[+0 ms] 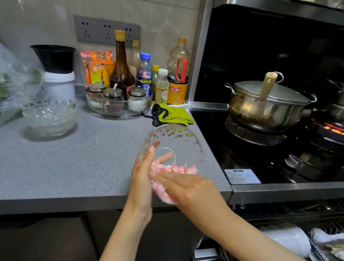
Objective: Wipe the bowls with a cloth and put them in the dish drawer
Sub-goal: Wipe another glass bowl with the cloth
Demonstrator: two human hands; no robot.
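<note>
Head view: mid-wipe. Holds one glass bowl (172, 148) tilted over the near edge of the bench (75, 165), left grip (142, 180) clasping its rim. Presses a pink-and-white cloth (164, 182) to its lower wall, right grip (192, 191) clenched on the cloth. Leaves a stack of bowls (48, 116) far left, probably unwiped. Yet to load the dish drawer (292, 242), open near right.

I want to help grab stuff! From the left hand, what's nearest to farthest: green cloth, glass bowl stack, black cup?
1. Green cloth, just beyond the left hand.
2. Glass bowl stack, left on the counter.
3. Black cup, back left by the wall.
</note>
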